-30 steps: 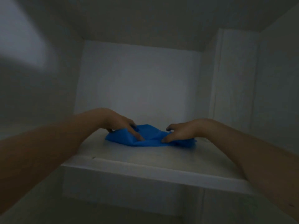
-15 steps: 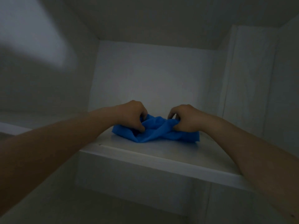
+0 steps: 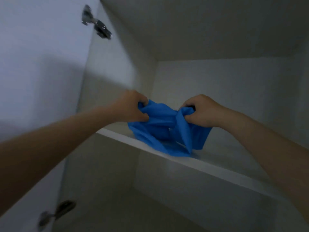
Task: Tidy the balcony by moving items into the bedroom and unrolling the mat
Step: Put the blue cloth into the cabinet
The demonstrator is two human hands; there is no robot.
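A bright blue cloth (image 3: 164, 129) hangs bunched between my hands above a white cupboard shelf (image 3: 192, 166), its lower folds still touching the shelf near the front edge. My left hand (image 3: 133, 106) grips the cloth's left end with curled fingers. My right hand (image 3: 199, 111) grips the right end the same way. Both arms reach up into the dim cupboard.
The cupboard's open white door (image 3: 38, 81) stands at the left, with a metal hinge (image 3: 97, 24) near the top and another hinge (image 3: 55, 213) near the bottom. A white side wall (image 3: 297, 97) bounds the compartment on the right. Below the shelf is another compartment.
Both hands closed on the cloth and lifted its ends off the shelf toward the front edge. The view swung left, bringing the door and hinges into sight.
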